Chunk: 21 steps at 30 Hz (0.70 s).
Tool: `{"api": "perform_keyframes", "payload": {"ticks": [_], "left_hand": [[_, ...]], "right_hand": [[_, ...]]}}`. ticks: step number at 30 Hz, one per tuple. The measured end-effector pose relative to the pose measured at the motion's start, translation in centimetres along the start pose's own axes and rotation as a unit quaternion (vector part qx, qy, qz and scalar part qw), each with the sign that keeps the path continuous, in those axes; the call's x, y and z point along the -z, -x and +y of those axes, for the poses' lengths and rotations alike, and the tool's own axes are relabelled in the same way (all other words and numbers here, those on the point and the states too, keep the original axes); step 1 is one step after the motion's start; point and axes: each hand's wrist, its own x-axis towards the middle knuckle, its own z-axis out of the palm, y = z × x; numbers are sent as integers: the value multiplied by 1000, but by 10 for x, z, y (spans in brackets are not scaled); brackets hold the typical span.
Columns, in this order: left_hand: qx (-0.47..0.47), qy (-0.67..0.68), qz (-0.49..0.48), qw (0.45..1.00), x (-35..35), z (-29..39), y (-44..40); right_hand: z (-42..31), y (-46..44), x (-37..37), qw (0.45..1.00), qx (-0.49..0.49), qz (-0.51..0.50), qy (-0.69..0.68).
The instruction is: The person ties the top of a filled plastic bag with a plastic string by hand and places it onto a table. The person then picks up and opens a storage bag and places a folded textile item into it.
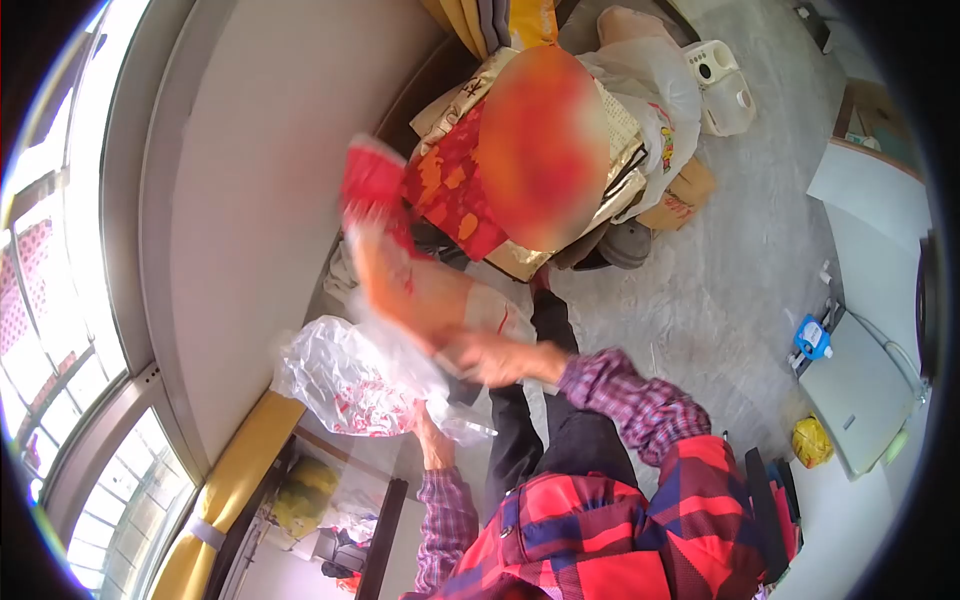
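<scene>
My left hand (431, 432), low in the middle of the view, grips the edge of a clear plastic bag (330, 375) with red print; its fingertips are partly covered by the plastic. Just above it, my right hand (492, 358) is closed on the near end of a long red and orange package (410, 285). Motion smears the package, so its kind is unclear. It slants up and to the left, over the bag's upper edge. Its far red end is close to a red and orange patterned bag (455, 185) on the pile ahead.
White plastic bags (665, 95), a brown cardboard piece (680, 197) and a white appliance (722, 88) stand around the pile. At right, a desk holds a closed laptop (862, 395), a blue device (812, 338) and a yellow packet (812, 441). A window (60, 300) lies left.
</scene>
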Motion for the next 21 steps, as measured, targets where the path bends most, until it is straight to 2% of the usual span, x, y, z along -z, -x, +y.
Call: {"api": "perform_keyframes", "payload": {"ticks": [1, 2, 3, 5, 6, 8, 9, 10, 11, 12, 15, 16, 17, 18, 19, 20, 21], "left_hand": [[4, -6, -7, 1000, -1, 4, 3], [9, -11, -12, 1000, 0, 7, 5], [14, -18, -17, 1000, 2, 10, 8], [27, -31, -24, 999, 9, 15, 14], [34, -36, -26, 998, 12, 18, 19], [45, -45, -34, 997, 15, 24, 27], [50, -49, -36, 997, 16, 28, 33], [35, -5, -12, 999, 4, 29, 40], [78, 56, -20, 995, 16, 18, 31], [67, 33, -24, 997, 18, 15, 34], [34, 7, -33, 999, 16, 6, 40], [6, -34, -56, 998, 17, 3, 41], [-22, -74, -78, 994, 19, 1, 43], [8, -99, -27, 995, 20, 2, 46], [9, -97, -26, 995, 27, -1, 46], [-52, -131, -32, 989, 40, -8, 45], [-111, -167, -37, 979, 57, -16, 45]], "right_hand": [[-23, -5, -14, 994, -39, 1, -98], [-18, -8, -35, 978, 1, 39, -204], [-19, -12, -48, 983, 18, 52, -174], [-43, -18, -53, 992, -60, -32, -102], [-47, -18, -65, 992, -58, -33, -106], [-49, -17, -87, 997, 34, 73, 19], [-47, -18, -87, 997, 37, 71, 16], [-45, -18, -84, 995, -11, -59, -75], [-43, -15, -84, 967, -61, -189, -162], [-33, -8, -93, 979, -20, -120, -162], [-10, -5, -46, 941, 14, -267, -208], [-3, 1, -27, 921, -41, -182, -341], [-2, 11, -3, 876, -95, -92, -463], [-49, 21, 57, 829, -169, 113, -521], [52, 36, 27, 885, -227, 270, -303], [73, 49, 46, 832, -306, 444, -132], [137, 73, 54, 744, -301, 592, -77]]}}
